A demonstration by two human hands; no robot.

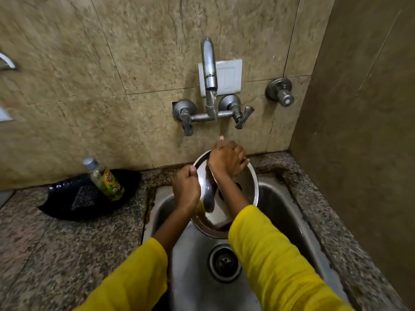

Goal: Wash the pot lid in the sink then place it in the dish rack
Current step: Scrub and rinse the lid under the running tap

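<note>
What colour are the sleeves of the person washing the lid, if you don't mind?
Yellow; the sleeves show clearly in the head view.

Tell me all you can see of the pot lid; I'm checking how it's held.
The pot lid is round, shiny, steel-looking metal, held tilted above the sink below the running tap. The left hand grips its left rim; the right hand lies on its upper part. Much of it is hidden by the arms.
</note>
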